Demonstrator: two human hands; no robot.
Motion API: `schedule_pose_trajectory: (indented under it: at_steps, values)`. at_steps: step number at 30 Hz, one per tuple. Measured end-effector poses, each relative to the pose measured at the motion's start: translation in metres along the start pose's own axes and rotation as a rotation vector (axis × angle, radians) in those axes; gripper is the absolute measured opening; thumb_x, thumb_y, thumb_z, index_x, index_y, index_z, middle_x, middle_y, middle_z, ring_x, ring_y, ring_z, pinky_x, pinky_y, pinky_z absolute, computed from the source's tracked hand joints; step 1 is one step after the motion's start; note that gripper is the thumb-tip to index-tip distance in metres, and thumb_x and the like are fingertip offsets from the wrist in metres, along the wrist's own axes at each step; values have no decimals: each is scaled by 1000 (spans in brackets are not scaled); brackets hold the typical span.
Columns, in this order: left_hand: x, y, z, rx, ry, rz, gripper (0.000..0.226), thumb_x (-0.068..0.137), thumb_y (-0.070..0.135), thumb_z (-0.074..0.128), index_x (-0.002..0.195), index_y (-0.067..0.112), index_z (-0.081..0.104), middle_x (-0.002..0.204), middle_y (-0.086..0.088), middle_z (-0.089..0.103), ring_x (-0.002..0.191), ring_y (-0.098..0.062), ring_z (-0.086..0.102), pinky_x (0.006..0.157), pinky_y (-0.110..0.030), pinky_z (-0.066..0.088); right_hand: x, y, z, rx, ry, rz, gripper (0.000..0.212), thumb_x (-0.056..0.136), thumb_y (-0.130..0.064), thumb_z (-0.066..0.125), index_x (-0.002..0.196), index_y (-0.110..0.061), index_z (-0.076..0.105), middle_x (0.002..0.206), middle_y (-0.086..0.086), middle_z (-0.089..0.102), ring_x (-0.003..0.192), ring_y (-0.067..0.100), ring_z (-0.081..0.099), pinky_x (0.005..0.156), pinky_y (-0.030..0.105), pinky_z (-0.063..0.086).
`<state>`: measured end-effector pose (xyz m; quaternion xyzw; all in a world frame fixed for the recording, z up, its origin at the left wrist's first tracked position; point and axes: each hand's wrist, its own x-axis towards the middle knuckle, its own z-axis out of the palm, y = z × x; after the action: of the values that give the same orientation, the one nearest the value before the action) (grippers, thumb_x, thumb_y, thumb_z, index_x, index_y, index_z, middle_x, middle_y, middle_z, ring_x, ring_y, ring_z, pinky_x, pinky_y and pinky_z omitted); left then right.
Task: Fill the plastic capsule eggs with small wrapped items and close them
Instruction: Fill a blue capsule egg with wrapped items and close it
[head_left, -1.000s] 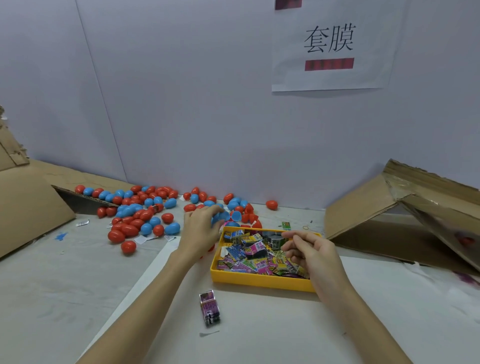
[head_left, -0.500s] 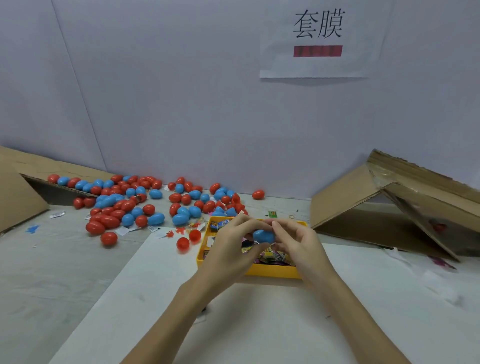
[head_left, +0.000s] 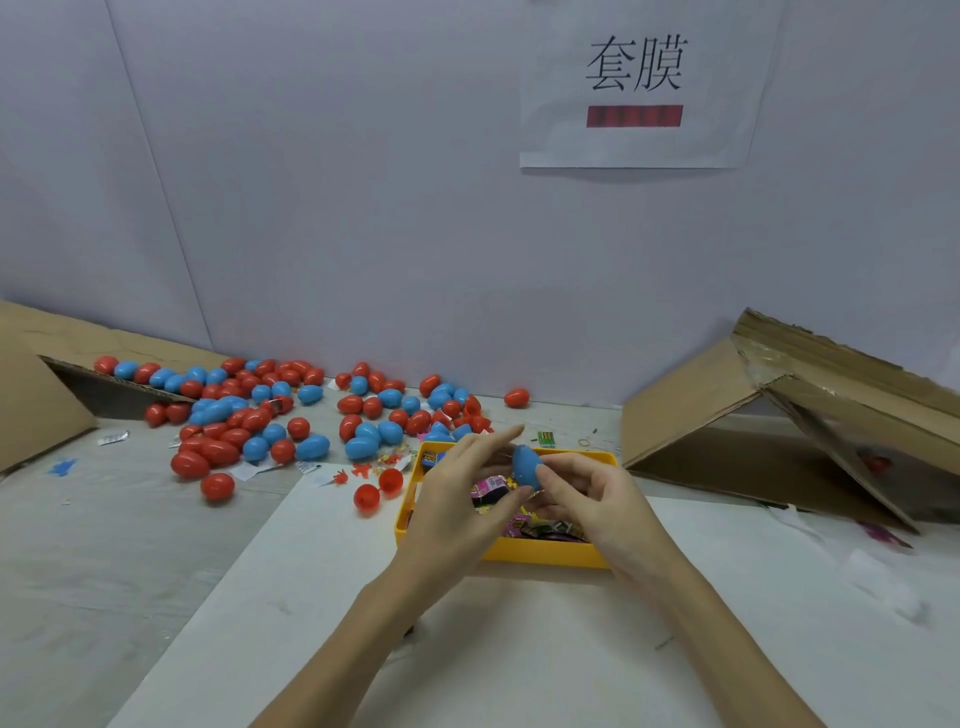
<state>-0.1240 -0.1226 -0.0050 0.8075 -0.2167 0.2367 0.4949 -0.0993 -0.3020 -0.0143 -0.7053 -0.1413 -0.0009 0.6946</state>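
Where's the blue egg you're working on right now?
In the head view, the blue egg is held up at centre between both hands, left hand and right hand, just above the yellow tray of wrapped items.

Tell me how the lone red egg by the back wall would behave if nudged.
The lone red egg looks smooth and rounded, lying on its side on the flat table, so it would probably roll, likely in a curve. It is probably hollow, so a light push should move it. Its glossy shell may slip under fingertips.
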Motion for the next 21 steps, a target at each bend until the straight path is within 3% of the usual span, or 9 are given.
schedule_pose_trajectory:
  at_steps: [4,9,15,19,21]
  values:
    - [-1,0,0,-14,6,20,49,82,23,82,126,14,63,118,11,67,113,-5,64,94,-17,52,-2,-3,1,7,-64,23,32,88,-34,67,116,-18,69,99,5,80,92,22,77,77,26,62]
    - [0,-2,-2,13,23,17,41,88,16,76,125,29,64,116,20,64,110,0,63,91,-18,54,-3,-6,1,16,-85,26,29,99,-32,59,117,-13,72,101,6,79,93,23,76,79,26,61]
    - [1,-3,-2,-25,-82,-3,43,94,6,68,130,30,62,119,5,60,114,-6,59,94,-20,53,-4,-6,0,-51,-39,-11,30,97,-18,68,127,-15,68,114,2,76,104,19,74,85,32,61]
    - [1,-1,-1,-89,-64,-36,45,90,9,75,130,18,57,116,5,65,108,-9,66,91,-24,57,-3,-5,0,-22,12,23,22,96,-25,68,110,-9,75,94,4,79,84,14,74,72,21,57]
    - [0,-1,0,-48,-80,21,39,88,9,77,123,14,61,115,4,66,106,-12,66,87,-24,58,-3,-5,2,-56,13,30,34,95,-39,65,98,-7,75,80,2,75,71,10,69,66,19,54]
